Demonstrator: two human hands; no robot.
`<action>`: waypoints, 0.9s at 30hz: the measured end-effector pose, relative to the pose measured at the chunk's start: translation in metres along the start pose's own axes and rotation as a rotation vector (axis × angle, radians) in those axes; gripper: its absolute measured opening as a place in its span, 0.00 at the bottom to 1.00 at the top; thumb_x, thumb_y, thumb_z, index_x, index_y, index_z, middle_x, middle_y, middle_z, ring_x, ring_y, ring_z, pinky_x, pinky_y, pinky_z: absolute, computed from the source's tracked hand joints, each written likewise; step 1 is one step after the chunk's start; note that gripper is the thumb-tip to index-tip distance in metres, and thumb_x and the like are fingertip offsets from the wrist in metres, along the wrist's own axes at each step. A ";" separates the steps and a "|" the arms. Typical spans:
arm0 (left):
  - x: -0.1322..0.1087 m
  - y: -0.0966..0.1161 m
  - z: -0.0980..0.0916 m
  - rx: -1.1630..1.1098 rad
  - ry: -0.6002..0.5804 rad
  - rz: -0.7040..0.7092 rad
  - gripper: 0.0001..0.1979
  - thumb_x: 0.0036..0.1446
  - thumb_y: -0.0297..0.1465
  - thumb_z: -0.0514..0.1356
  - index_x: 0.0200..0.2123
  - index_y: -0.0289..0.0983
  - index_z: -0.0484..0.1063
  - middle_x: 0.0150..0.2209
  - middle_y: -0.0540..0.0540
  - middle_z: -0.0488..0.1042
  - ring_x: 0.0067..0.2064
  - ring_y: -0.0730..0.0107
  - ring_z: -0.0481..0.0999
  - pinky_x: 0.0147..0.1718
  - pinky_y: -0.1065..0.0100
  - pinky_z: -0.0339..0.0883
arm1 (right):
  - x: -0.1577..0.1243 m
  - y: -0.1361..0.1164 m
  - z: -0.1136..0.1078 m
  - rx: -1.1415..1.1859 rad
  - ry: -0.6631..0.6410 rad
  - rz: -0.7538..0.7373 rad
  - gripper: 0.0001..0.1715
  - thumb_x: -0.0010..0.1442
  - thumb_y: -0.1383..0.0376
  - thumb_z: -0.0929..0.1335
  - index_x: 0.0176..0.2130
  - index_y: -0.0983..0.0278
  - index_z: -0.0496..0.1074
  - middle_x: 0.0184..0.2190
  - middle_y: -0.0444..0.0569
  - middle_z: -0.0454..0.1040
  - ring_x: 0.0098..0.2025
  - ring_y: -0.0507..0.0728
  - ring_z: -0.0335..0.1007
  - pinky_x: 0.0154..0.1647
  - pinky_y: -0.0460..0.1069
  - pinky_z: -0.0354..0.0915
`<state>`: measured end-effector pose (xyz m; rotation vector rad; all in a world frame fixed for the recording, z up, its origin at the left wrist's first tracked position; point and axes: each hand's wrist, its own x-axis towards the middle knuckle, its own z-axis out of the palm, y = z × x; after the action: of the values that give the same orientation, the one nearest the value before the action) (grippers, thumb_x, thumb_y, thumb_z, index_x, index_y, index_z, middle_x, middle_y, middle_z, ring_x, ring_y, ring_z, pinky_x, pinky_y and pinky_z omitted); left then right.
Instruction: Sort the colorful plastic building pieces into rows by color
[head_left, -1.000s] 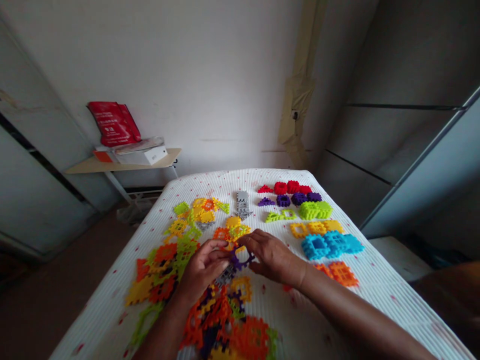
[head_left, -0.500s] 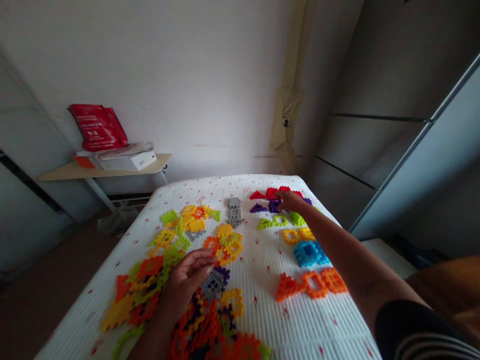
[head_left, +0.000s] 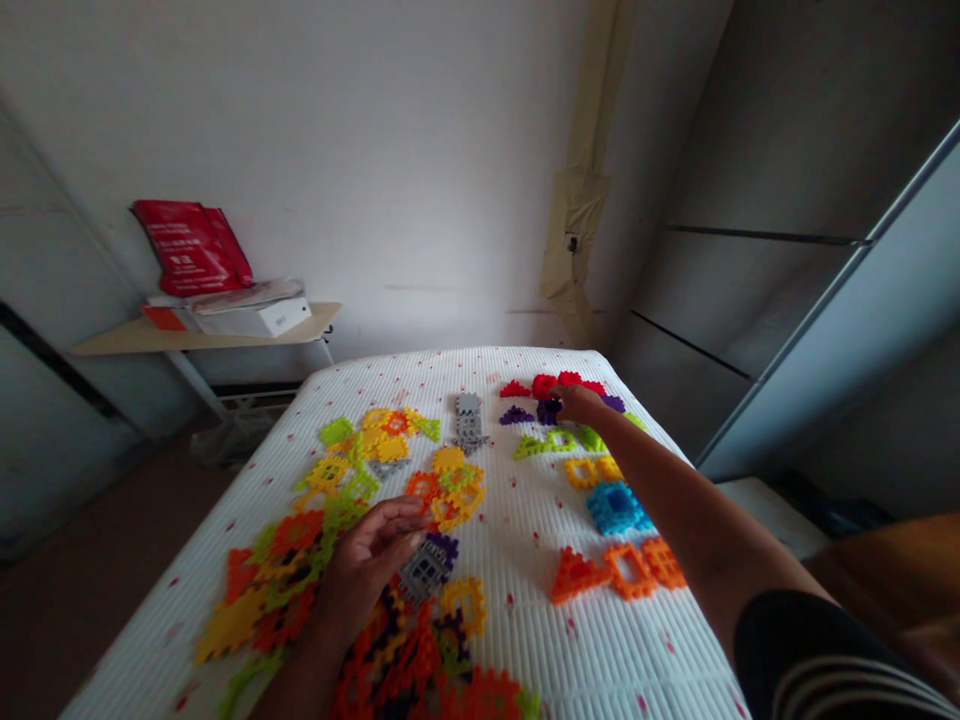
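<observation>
My left hand (head_left: 365,565) curls at the near middle of the white ribbed mat (head_left: 540,640), its fingertips against a grey waffle-block piece (head_left: 424,570) with a purple piece (head_left: 448,548) joined at its far edge. My right hand (head_left: 577,404) reaches far across, its fingertips on a purple block (head_left: 549,411) beside the red pieces (head_left: 559,384). The fingers hide most of that purple block. Mixed orange, yellow and green pieces lie in a heap (head_left: 296,560) left of my left hand, and another heap (head_left: 405,660) lies below it.
Sorted rows of yellow (head_left: 592,472), blue (head_left: 619,508) and orange (head_left: 622,572) blocks lie under my right arm. A grey stack (head_left: 469,425) stands mid-mat. A shelf (head_left: 202,340) behind the mat's left corner holds a red bag (head_left: 191,248) and a white box (head_left: 255,318).
Since the oldest frame, my right hand has left the centre for the far purple and red pieces. My left hand now sits by the grey piece. Over the last half second, little has moved.
</observation>
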<state>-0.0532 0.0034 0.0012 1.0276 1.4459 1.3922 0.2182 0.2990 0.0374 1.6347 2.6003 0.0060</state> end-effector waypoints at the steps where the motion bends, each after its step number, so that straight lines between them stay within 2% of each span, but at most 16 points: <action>1: 0.000 0.000 0.000 0.000 -0.001 0.001 0.18 0.43 0.36 0.65 0.39 0.36 0.70 0.35 0.44 0.78 0.41 0.61 0.77 0.43 0.64 0.69 | -0.001 -0.001 0.000 -0.002 0.003 0.002 0.29 0.51 0.66 0.70 0.53 0.59 0.67 0.47 0.53 0.73 0.47 0.62 0.69 0.43 0.51 0.64; 8: -0.002 0.001 -0.001 0.021 0.004 0.024 0.17 0.44 0.36 0.65 0.38 0.36 0.71 0.36 0.44 0.78 0.39 0.62 0.77 0.40 0.65 0.69 | -0.006 -0.004 -0.008 -0.002 0.050 -0.044 0.32 0.49 0.66 0.72 0.54 0.60 0.67 0.50 0.56 0.71 0.50 0.64 0.68 0.44 0.52 0.65; 12: -0.002 0.001 -0.001 0.218 0.063 0.151 0.11 0.46 0.33 0.62 0.35 0.37 0.73 0.34 0.46 0.76 0.35 0.65 0.75 0.36 0.67 0.67 | -0.020 -0.014 -0.026 0.012 0.117 -0.086 0.34 0.51 0.68 0.70 0.57 0.61 0.63 0.54 0.56 0.68 0.51 0.63 0.67 0.47 0.52 0.64; 14: -0.001 0.001 0.000 0.419 0.094 0.238 0.05 0.47 0.30 0.59 0.30 0.38 0.73 0.30 0.47 0.75 0.33 0.67 0.73 0.35 0.68 0.66 | -0.037 -0.023 -0.037 0.025 0.167 -0.127 0.32 0.53 0.68 0.68 0.57 0.61 0.63 0.55 0.55 0.67 0.51 0.62 0.67 0.47 0.51 0.63; 16: -0.001 0.003 0.002 0.622 0.073 0.289 0.05 0.48 0.28 0.57 0.27 0.38 0.73 0.29 0.48 0.74 0.32 0.67 0.72 0.35 0.67 0.64 | -0.060 -0.034 -0.048 0.053 0.236 -0.206 0.29 0.54 0.67 0.68 0.56 0.62 0.65 0.52 0.54 0.70 0.48 0.61 0.69 0.45 0.51 0.64; 20: -0.004 0.008 0.010 0.986 -0.005 0.314 0.07 0.51 0.29 0.56 0.31 0.40 0.76 0.33 0.45 0.75 0.40 0.63 0.71 0.42 0.64 0.61 | -0.112 -0.057 -0.061 0.188 0.294 -0.445 0.26 0.53 0.66 0.69 0.53 0.61 0.67 0.46 0.51 0.74 0.39 0.57 0.73 0.39 0.50 0.67; 24: -0.007 0.010 0.017 1.245 -0.019 0.239 0.10 0.53 0.36 0.58 0.32 0.39 0.76 0.34 0.42 0.75 0.41 0.58 0.70 0.43 0.61 0.58 | -0.152 -0.072 -0.066 0.292 0.280 -0.576 0.22 0.56 0.64 0.68 0.51 0.60 0.68 0.45 0.51 0.74 0.38 0.55 0.72 0.38 0.50 0.68; 27: -0.010 0.009 0.020 1.326 -0.023 0.208 0.15 0.49 0.44 0.61 0.34 0.39 0.75 0.36 0.41 0.74 0.43 0.54 0.70 0.43 0.59 0.57 | -0.170 -0.078 -0.068 0.340 0.254 -0.612 0.21 0.57 0.61 0.68 0.51 0.59 0.69 0.44 0.50 0.75 0.38 0.55 0.73 0.37 0.50 0.68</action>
<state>-0.0310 0.0002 0.0100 1.9905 2.3104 0.3618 0.2174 0.1143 0.1113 0.8707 3.3395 -0.2921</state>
